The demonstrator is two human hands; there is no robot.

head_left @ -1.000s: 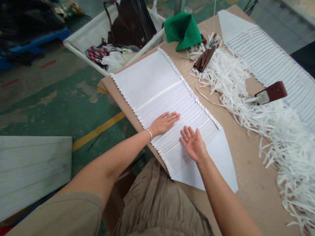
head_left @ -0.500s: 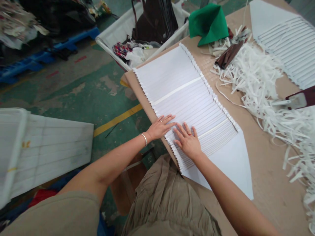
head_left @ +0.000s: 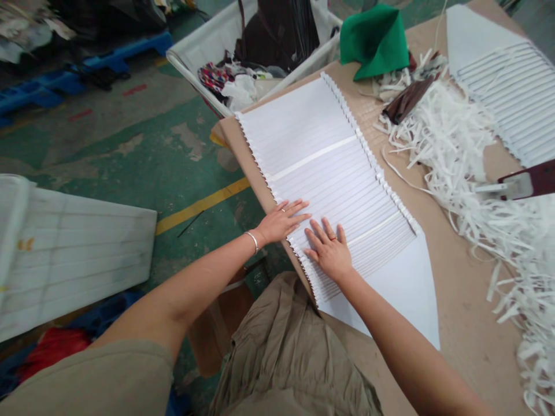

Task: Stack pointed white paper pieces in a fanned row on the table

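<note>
We have two hands on one white sheet (head_left: 301, 121), which lies along the near edge of one table (head_left: 468, 289). Our left hand (head_left: 284, 222), with one ring (head_left: 283, 210) and one bracelet (head_left: 252, 241), crosses the sheet's left edge; our right hand (head_left: 332, 254), also with one ring, rests just beside it. Both are palm down, fingers spread wide. Two white bands cross this sheet, among slits too many to count. We see a second sheet (head_left: 511, 81) at the far right, and between the two, countless strips (head_left: 459, 179). Near these are one green cloth (head_left: 377, 43), one brown scrap (head_left: 407, 101) and one dark red object (head_left: 537, 179). Two bins (head_left: 91, 231) stand off the table.
</note>
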